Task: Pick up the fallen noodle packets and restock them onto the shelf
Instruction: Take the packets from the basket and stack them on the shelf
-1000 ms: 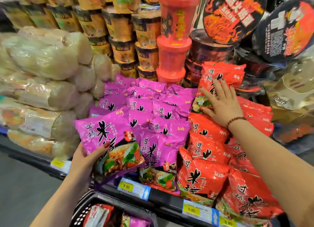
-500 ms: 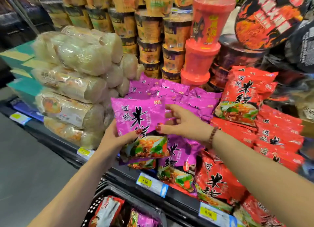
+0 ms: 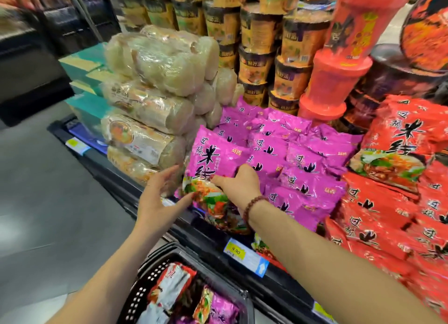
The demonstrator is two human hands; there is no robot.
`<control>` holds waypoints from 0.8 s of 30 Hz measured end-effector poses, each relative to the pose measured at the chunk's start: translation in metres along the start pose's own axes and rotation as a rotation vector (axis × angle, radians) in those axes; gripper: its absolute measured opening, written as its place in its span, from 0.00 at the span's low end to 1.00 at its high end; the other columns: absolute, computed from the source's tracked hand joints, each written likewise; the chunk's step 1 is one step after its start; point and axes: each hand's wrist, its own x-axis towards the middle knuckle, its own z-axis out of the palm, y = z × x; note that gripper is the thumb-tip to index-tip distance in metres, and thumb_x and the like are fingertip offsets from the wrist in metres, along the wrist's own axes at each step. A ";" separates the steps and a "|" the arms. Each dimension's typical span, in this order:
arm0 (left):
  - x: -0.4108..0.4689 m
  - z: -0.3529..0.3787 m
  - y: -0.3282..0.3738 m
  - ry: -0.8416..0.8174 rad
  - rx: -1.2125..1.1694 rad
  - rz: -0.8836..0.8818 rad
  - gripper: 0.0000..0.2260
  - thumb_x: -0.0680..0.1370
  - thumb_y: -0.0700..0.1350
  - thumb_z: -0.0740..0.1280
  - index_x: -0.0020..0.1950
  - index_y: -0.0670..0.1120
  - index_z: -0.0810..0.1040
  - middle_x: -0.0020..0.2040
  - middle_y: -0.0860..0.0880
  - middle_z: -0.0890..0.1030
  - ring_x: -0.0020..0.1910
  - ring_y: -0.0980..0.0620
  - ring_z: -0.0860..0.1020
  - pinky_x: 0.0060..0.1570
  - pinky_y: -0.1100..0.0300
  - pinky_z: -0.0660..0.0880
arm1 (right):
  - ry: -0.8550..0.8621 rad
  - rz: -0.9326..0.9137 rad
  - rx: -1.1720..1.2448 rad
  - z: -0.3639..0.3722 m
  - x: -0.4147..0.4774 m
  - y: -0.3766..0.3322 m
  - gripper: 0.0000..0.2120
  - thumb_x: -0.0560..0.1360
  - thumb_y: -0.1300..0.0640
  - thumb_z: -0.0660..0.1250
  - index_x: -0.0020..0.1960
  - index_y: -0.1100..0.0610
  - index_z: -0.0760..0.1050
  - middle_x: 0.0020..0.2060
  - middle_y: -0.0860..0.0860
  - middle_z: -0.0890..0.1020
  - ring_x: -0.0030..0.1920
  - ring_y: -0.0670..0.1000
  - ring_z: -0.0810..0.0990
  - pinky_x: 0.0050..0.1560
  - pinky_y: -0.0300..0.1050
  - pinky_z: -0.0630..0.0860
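Held packet: I see a purple noodle packet upright at the front left corner of the purple pile, printed face toward the camera; its lower end hangs past the shelf edge.
Right hand: the right hand grips that packet at its right side; thumb laid across the front, fingers curled over the edge and clamped on the wrapper; a bead bracelet sits on the wrist.
Left hand: the left hand is just left of the packet, fingers straight and spread apart, holding nothing; the thumb tip lies at the packet's lower left corner; I cannot tell whether it presses.
Shelf neighbours: clear-wrapped noodle bundles are stacked left of the purple pile; red packets lie to its right; tub noodles and red cups stand behind.
Basket: a black basket sits below the shelf, near the arms; a red-and-white packet and another purple one lie inside it.
Price tag: a yellow 9.90 label sits on the shelf rail under the right wrist.
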 end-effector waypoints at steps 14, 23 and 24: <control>0.010 0.033 -0.050 -0.136 0.274 0.111 0.48 0.65 0.41 0.81 0.75 0.65 0.56 0.77 0.47 0.58 0.74 0.57 0.56 0.71 0.63 0.57 | -0.296 -0.059 -0.348 0.039 0.017 0.004 0.14 0.77 0.57 0.65 0.35 0.55 0.65 0.32 0.50 0.70 0.39 0.53 0.73 0.32 0.42 0.67; 0.012 0.050 -0.055 -0.126 0.487 0.087 0.47 0.67 0.37 0.77 0.76 0.65 0.57 0.77 0.45 0.59 0.74 0.41 0.58 0.63 0.53 0.68 | -0.287 -0.300 -0.693 0.012 0.010 0.025 0.24 0.73 0.50 0.70 0.62 0.58 0.65 0.48 0.54 0.78 0.49 0.56 0.79 0.46 0.49 0.77; 0.013 0.054 -0.052 -0.113 0.509 0.074 0.46 0.67 0.39 0.77 0.76 0.65 0.57 0.76 0.45 0.59 0.73 0.40 0.59 0.61 0.50 0.70 | -0.284 -0.344 -0.696 0.008 0.008 0.030 0.27 0.73 0.53 0.70 0.66 0.59 0.63 0.50 0.54 0.78 0.50 0.56 0.79 0.45 0.47 0.76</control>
